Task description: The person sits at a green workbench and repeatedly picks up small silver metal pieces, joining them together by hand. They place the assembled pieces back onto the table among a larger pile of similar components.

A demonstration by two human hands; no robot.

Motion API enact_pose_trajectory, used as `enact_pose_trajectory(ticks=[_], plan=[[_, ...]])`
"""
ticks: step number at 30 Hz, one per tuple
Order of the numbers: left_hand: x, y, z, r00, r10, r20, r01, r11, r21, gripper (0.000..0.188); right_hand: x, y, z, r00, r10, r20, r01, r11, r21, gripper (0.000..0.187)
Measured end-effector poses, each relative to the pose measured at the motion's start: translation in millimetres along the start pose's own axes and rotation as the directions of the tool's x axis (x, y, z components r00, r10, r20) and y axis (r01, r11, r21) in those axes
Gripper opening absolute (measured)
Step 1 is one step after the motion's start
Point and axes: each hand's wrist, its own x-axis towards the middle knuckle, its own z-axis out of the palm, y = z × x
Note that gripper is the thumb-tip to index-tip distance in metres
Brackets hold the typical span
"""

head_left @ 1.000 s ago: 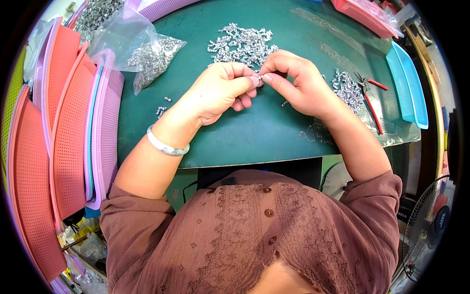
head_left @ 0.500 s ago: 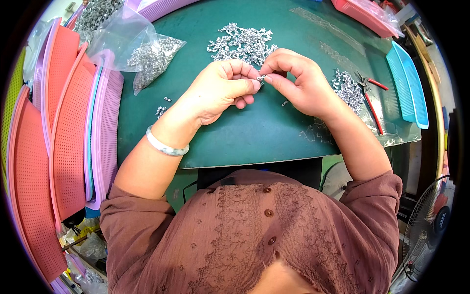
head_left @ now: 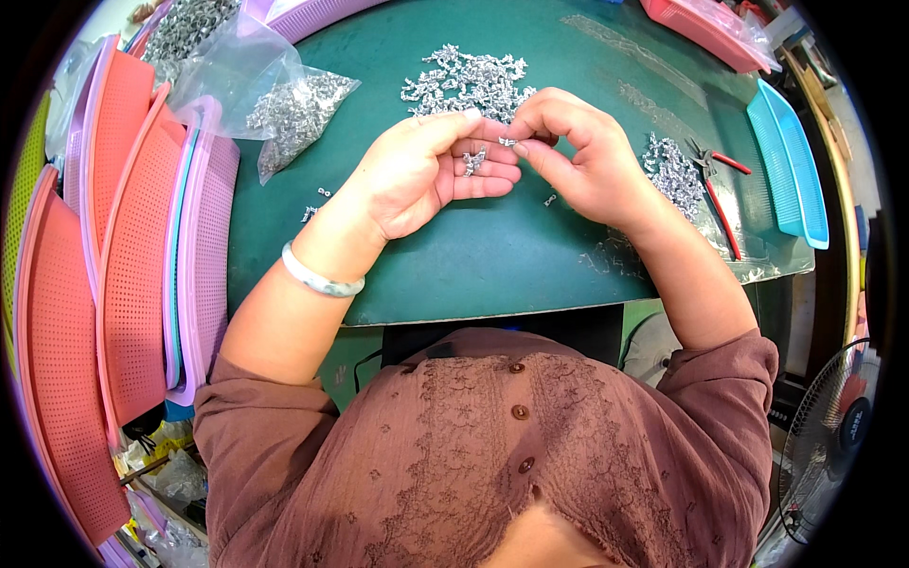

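Observation:
My left hand (head_left: 426,170) is turned palm up with its fingers stretched out. Several small silvery metal parts (head_left: 473,163) lie loose on those fingers. Between thumb and forefinger, my right hand (head_left: 582,161) pinches one small silvery metal part (head_left: 507,142), right beside the left fingertips. Just beyond both hands, a heap of similar metal parts (head_left: 464,80) spreads over the green table (head_left: 454,270). A second heap (head_left: 673,178) sits to the right of my right hand. One stray part (head_left: 549,200) lies below the hands.
Red-handled pliers (head_left: 720,213) rest beside the right heap, near a blue plastic basket (head_left: 788,166). A clear bag of metal parts (head_left: 298,114) lies at the far left. Stacked pink and purple baskets (head_left: 142,256) line the left side. A fan (head_left: 828,435) stands at lower right.
My left hand has opened from its pinch, its thumb lifted and fingers unfolded, revealing the parts on them. My right hand still pinches a part, in nearly the same place.

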Motion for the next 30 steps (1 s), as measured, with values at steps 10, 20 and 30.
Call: enact_pose_trajectory(ticks=[10,20,30], plan=[[1.6,0.7,-0.3,0.994,-0.028,0.102,0.046,0.984,-0.175,0.050,1.6,0.3,-0.4,0.991,-0.127,0.037,0.131,0.982,-0.134,0.011],[1.9,0.4,0.4,0.984,0.012,0.177,0.036,0.963,-0.268,0.047,0.5,-1.5,2.2,0.989,-0.145,0.023,0.147,0.975,-0.165,0.015],[5.7,-3.2,-8.0,0.962,0.021,0.272,0.059,0.957,-0.283,0.051,0.4,-1.3,0.1,0.979,-0.183,0.089,0.194,0.972,-0.136,0.012]])
